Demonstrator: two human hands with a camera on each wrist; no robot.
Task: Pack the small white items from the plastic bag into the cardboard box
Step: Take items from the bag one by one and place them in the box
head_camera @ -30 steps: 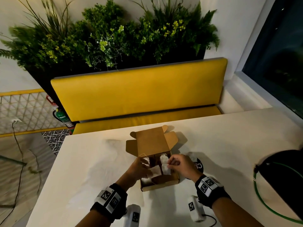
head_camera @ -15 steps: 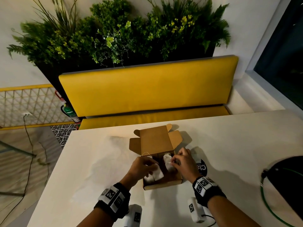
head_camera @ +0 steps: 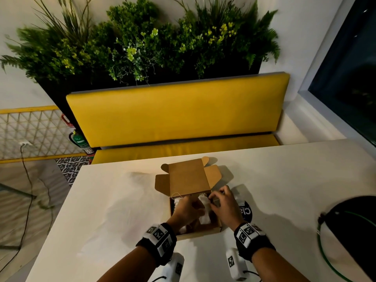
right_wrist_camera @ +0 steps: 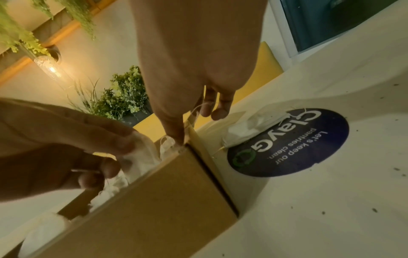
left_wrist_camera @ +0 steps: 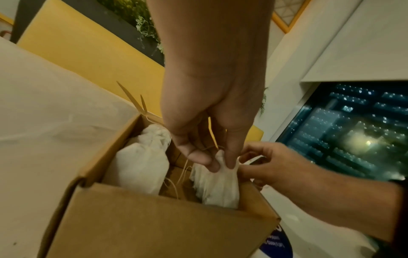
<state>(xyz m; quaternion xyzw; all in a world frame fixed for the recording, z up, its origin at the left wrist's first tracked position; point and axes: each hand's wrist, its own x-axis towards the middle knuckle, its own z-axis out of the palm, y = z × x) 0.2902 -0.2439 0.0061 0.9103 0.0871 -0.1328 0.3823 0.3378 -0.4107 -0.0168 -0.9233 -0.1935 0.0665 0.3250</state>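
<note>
An open brown cardboard box (head_camera: 195, 234) stands on the white table, its lid (head_camera: 187, 178) folded back. Two small white drawstring pouches lie inside it, the left pouch (left_wrist_camera: 141, 167) and the right pouch (left_wrist_camera: 218, 185). My left hand (left_wrist_camera: 220, 165) reaches over the box and pinches the neck of the right pouch (head_camera: 204, 212). My right hand (head_camera: 211, 199) sits at the box's far right wall with curled fingers (right_wrist_camera: 216, 108) and pinches the same pouch's neck by its string. A crumpled clear plastic bag (right_wrist_camera: 249, 129) lies just right of the box.
The plastic bag rests on a round dark blue sticker (right_wrist_camera: 287, 144). A black round object with a green cable (head_camera: 350, 231) sits at the table's right edge. A yellow bench (head_camera: 177, 112) and plants stand beyond the table's far edge.
My left hand has moved from the box's left side across to the right pouch. My right hand has shifted toward the box's far right corner. The pouch now sits lower in the box.
</note>
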